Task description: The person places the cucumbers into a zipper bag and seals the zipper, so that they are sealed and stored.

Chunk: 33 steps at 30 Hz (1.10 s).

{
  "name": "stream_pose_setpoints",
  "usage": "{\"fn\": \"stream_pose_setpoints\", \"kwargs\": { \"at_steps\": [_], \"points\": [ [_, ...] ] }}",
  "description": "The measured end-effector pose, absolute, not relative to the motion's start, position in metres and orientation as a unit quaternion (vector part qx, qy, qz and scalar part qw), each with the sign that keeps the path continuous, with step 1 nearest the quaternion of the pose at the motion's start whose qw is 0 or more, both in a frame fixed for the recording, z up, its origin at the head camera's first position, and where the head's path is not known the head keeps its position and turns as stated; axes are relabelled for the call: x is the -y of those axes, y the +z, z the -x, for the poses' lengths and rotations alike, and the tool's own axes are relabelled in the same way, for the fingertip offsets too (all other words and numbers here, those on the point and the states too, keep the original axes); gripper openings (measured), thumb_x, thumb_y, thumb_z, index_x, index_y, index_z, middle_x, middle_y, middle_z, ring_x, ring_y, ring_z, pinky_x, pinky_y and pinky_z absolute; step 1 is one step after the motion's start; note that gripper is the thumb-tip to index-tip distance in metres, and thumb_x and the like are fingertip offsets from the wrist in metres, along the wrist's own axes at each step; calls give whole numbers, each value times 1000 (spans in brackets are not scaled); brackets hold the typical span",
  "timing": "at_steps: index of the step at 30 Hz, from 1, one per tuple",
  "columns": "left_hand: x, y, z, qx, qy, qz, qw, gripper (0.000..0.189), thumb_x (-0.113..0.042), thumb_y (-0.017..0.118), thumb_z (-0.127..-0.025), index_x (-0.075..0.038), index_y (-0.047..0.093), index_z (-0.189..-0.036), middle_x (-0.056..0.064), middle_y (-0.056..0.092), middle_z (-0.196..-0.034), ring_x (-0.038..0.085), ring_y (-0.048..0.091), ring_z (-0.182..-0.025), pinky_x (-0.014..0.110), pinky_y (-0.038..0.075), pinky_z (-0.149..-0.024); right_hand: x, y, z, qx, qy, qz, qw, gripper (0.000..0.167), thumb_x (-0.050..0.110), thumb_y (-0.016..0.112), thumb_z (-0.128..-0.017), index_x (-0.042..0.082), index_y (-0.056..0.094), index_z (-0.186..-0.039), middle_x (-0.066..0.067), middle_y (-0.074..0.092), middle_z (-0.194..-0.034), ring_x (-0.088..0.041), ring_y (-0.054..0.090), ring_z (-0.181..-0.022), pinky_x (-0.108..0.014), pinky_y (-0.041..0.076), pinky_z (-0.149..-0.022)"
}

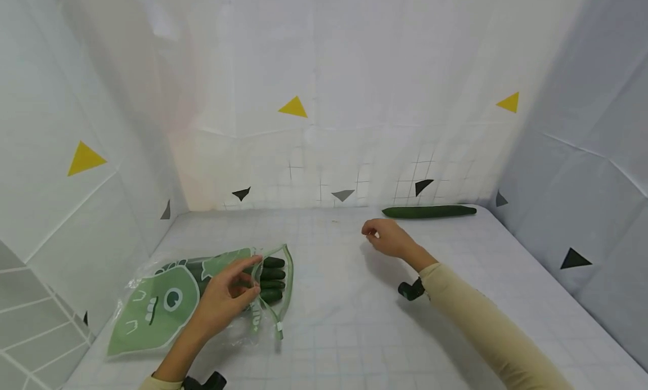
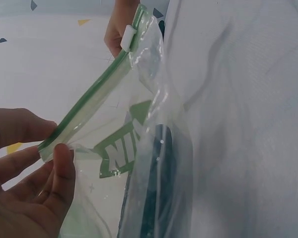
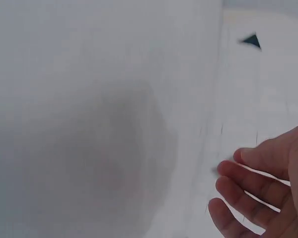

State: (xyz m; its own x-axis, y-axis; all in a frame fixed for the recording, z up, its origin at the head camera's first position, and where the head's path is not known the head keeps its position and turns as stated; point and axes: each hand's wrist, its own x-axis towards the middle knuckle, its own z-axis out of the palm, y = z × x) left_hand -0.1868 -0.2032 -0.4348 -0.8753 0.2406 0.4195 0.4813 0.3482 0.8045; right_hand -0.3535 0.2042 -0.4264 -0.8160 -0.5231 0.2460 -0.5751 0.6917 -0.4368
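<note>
A clear and green zip bag point(image 1: 126, 326) with a cartoon face lies on the left side of the table. Several dark green cucumbers point(image 1: 274, 274) are inside it, their ends toward the open mouth. My left hand point(image 1: 225, 300) pinches the edge of that mouth between thumb and fingers. In the left wrist view, a white slider point(image 2: 128, 38) sits at the far end of the green zip strip point(image 2: 89, 94). Over the table right of centre, my right hand point(image 1: 390, 239) has loosely bent fingers and holds nothing. Behind it, one cucumber point(image 1: 429, 211) lies at the table's back edge.
White sheeting point(image 1: 354, 69) with yellow and dark triangles rises behind the table and on both sides. The table point(image 1: 344, 322) has a pale cloth with a faint grid. A dark camera point(image 1: 411, 289) is strapped on the right wrist, and another point(image 1: 205, 382) on the left.
</note>
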Motion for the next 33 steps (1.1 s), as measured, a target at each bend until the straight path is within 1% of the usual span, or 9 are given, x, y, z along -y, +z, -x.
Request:
{"fn": "stream_pose_setpoints", "kwargs": {
  "at_steps": [4,9,14,17,21,24,27,30,33],
  "points": [
    [203,-435,186,817,-522,216,116,59,4,75,-91,-10,59,-146,7,61,-136,22,67,-97,31,59,-78,-234,-425,372,933,243,-261,50,34,-10,49,-97,-4,70,-122,-20,68,-124,-40,61,-119,-56,51,-98],
    [204,-434,185,820,-518,214,117,59,5,75,-91,-9,60,-146,7,61,-136,21,66,-97,31,59,-78,-272,-428,395,956,208,-201,43,47,-11,47,-95,-6,60,-140,-27,57,-142,-45,52,-131,-57,46,-103],
    [204,-434,185,820,-517,215,120,59,6,75,-91,-9,60,-146,8,61,-136,21,67,-96,31,60,-77,-300,-431,407,968,200,-148,16,59,-12,45,-95,-12,39,-153,-36,32,-157,-53,29,-145,-62,28,-116],
    [204,-434,185,819,-517,220,118,58,5,75,-91,-9,59,-146,9,62,-134,21,67,-96,32,60,-77,-310,-434,410,974,191,-123,-1,61,-8,44,-98,-13,28,-156,-39,18,-161,-56,15,-148,-66,18,-118],
    [203,-435,186,816,-520,225,113,59,5,74,-92,-8,59,-147,10,62,-132,21,67,-95,32,60,-77,-320,-438,412,979,178,-100,-15,64,-3,44,-101,-12,19,-159,-41,9,-162,-60,7,-147,-72,16,-116],
    [202,-435,186,816,-521,223,112,59,5,74,-92,-8,58,-147,9,62,-134,21,67,-96,32,60,-78,-325,-440,412,982,160,-97,-19,64,0,44,-103,-11,17,-160,-41,9,-161,-60,7,-147,-74,18,-114],
    [202,-435,186,817,-520,222,114,59,5,74,-92,-8,58,-147,7,61,-136,21,67,-96,32,60,-78,-329,-442,412,986,139,-92,-13,62,2,45,-103,-11,22,-159,-39,18,-160,-59,12,-146,-76,22,-111],
    [203,-435,186,818,-517,223,116,59,5,74,-92,-8,58,-147,8,61,-136,21,66,-96,31,59,-77,-334,-441,411,987,139,-75,14,61,0,49,-100,-11,29,-156,-37,31,-156,-58,21,-144,-77,26,-108],
    [204,-435,187,818,-517,224,117,59,4,75,-92,-8,58,-147,8,61,-137,21,66,-96,31,59,-77,-340,-437,411,984,166,-55,42,62,-3,51,-96,-11,33,-155,-38,35,-151,-59,24,-140,-78,26,-107]
  ]
}}
